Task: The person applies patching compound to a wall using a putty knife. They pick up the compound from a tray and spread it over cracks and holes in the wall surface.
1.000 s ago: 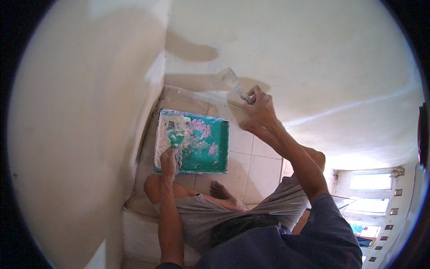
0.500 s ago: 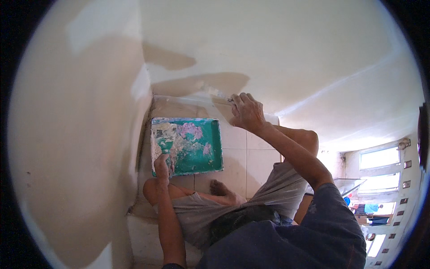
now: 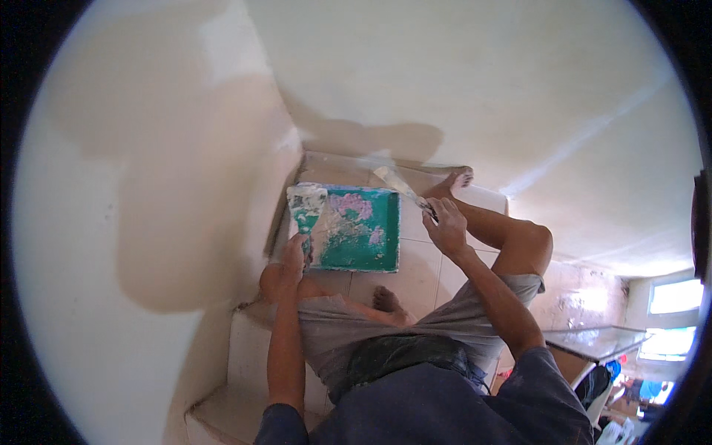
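Observation:
My left hand (image 3: 294, 254) is closed around the handle of a wide, putty-smeared spreader (image 3: 307, 202), held over the left side of a green tray (image 3: 387, 256). Whitish putty (image 3: 337, 233) and a pinkish patch of putty (image 3: 351, 206) coat the tray's bottom. My right hand (image 3: 446, 228) grips a putty knife (image 3: 400, 183) by its dark handle. Its pale, coated blade points up and left, beyond the tray's far right corner and apart from the wall.
Pale walls meet in a corner (image 3: 298, 141) behind the tray, on a tiled floor (image 3: 419, 271). My bent legs (image 3: 512, 230) frame the tray. A glass-topped table (image 3: 597, 340) stands at right, with a person in blue (image 3: 651, 389) and bright windows (image 3: 675, 297) beyond.
My right hand has drawn the putty knife back from the wall, toward me. My left hand has raised the spreader within the tray. The view has shifted, and my right foot now shows.

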Demonstrator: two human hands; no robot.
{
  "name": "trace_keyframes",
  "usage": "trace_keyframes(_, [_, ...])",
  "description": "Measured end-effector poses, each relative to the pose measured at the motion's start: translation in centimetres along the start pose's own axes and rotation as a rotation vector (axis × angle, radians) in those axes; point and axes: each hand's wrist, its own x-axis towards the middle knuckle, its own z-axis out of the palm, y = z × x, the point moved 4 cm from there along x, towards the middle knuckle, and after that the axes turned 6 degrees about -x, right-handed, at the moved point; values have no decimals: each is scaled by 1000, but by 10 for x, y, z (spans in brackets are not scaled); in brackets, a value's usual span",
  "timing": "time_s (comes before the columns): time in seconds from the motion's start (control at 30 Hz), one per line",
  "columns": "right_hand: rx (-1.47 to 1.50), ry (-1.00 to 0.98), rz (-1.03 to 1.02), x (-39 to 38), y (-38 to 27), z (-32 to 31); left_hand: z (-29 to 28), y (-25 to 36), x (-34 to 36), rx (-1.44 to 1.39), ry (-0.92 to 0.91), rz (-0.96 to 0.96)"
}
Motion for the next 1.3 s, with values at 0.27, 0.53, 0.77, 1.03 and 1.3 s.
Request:
trace_keyframes(0.27, [144,-46,-111,-27,-1,3,14,-102,13,-632,-2,-408])
trace_keyframes(0.53, [131,-56,-160,-31,-23,13,19,-111,26,-786,-103,-307])
trace_keyframes(0.77, [-171,47,-384,51,-48,26,29,-161,41,-837,-161,-430])
trace_keyframes(1.03, [-2,99,-267,200,-121,38,35,-179,53,-844,-264,-506])
trace_keyframes(1.3, [38,176,-223,257,-159,69,39,-195,67,-827,-296,-510])
